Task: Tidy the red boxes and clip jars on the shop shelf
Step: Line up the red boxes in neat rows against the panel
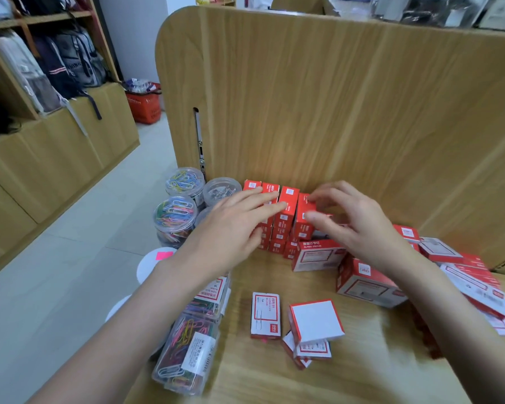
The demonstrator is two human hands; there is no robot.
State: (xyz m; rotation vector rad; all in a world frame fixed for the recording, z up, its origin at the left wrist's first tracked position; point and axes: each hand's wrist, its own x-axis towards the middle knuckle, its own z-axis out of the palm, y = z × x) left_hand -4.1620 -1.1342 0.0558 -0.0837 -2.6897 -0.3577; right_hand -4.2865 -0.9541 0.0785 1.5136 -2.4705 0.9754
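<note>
Here, both hands work the stack of small red boxes [277, 220] at the shelf's back panel [333, 112].

The right hand [359, 225] pinches the rightmost top box [305, 212], standing upright directly ahead of it; the left hand [239, 220] lies flat, fingers straight, against the neighbouring boxes. Clip jars [175, 214] stand just left of the stack; loose boxes [266, 314] lie nearer, behind both wrists.
</note>
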